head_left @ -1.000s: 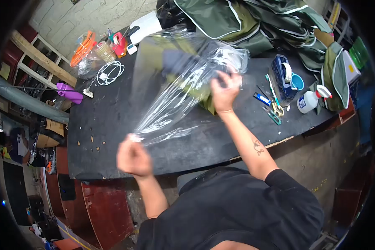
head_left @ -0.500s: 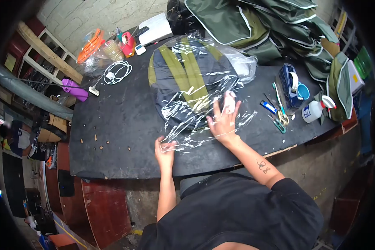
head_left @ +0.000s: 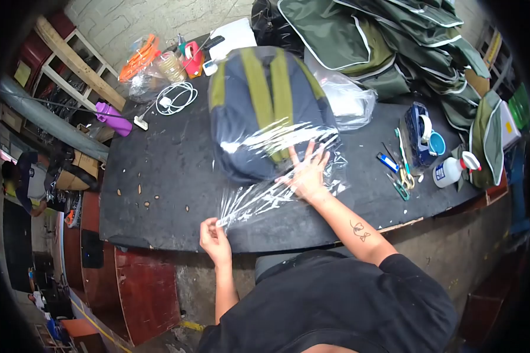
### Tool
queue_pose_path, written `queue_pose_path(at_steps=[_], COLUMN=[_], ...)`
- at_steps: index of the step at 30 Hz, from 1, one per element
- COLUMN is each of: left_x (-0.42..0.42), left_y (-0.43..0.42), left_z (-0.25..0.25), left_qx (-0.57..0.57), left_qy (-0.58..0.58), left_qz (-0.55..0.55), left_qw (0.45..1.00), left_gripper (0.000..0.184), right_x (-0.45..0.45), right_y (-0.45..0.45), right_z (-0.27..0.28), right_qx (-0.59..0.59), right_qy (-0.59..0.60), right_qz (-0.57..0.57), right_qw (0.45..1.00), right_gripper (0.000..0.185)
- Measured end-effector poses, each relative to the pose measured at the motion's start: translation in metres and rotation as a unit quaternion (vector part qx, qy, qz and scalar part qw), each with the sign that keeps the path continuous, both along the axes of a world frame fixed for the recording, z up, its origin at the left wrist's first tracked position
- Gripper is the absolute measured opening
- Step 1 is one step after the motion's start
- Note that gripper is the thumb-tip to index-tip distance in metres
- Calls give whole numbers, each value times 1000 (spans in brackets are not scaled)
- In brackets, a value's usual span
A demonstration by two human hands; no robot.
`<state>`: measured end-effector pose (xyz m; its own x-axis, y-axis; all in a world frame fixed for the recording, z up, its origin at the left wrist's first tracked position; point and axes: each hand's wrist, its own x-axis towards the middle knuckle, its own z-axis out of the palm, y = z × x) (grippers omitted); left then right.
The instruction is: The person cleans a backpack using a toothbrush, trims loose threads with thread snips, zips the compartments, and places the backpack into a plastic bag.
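Observation:
A grey and olive backpack [head_left: 241, 126] lies on the black table with its straps facing up, inside a clear plastic bag [head_left: 250, 203]. Near the table's front edge my left hand [head_left: 216, 238] pinches a lower corner of the plastic. My right hand [head_left: 308, 173] lies spread on the plastic over the lower right part of the backpack, fingers apart.
Behind are green bags with white piping [head_left: 335, 41], folded plastic [head_left: 350, 103] and a white cable [head_left: 174, 99]. At right stand a tape dispenser [head_left: 417, 132], scissors [head_left: 404, 176] and a spray bottle [head_left: 447, 172]. A purple bottle [head_left: 113, 119] is at left; another person [head_left: 26, 182] is far left.
The raised plastic has come down over the backpack. My left hand has moved down and right, then slightly back left with the plastic's corner. My right hand has lowered and flattened on the plastic.

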<state>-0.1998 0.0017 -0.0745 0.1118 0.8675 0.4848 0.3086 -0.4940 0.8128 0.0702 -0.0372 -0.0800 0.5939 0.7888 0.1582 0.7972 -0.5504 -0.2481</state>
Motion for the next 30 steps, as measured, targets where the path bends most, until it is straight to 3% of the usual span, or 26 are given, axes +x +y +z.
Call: queue_pose_path(at_steps=[2,4,7,10,14,16,18,19,24,27,29,30], left_x=[-19,-23,-4,-4,-6,-20,-40,-45,-44,-56,-55,-38], left_y=[-9,-8,-10,-4,7,6,12,15,12,14,17,19], left_z=[-15,-18,16,24,18,5,-19,-31,-42,-17,28,54], left_qx=[-27,-36,107,64,23,7,17,21,74,-81,-36,-17], left_qy=[99,144,142,90,38,33,168,233,224,279,330,258], left_qz=[29,45,133,82,70,75,74,76,75,-61,-163,-147], left_qw=[994,988,975,990,997,997,983,969,969,955,929,955], left_gripper=[18,16,7,6,6,6,7,8,14,20,41,54], right_x=[-10,-17,-22,-17,-2,0,3,6,2,0,-1,-1], right_y=[-2,1,5,7,12,7,7,9,5,-2,-12,-17], right_z=[10,25,40,45,46,11,-13,-16,-10,-8,5,7], right_qx=[-78,-61,-28,149,257,191,61,61,28,36,3,-17], right_qy=[3,8,19,-27,-16,-26,-56,-58,-28,-40,-25,-15], right_qz=[31,52,95,189,217,226,249,251,225,226,227,228], right_qw=[996,997,995,970,942,955,965,964,973,973,974,973], right_gripper=[100,98,95,89,84,83,81,81,80,83,84,85])
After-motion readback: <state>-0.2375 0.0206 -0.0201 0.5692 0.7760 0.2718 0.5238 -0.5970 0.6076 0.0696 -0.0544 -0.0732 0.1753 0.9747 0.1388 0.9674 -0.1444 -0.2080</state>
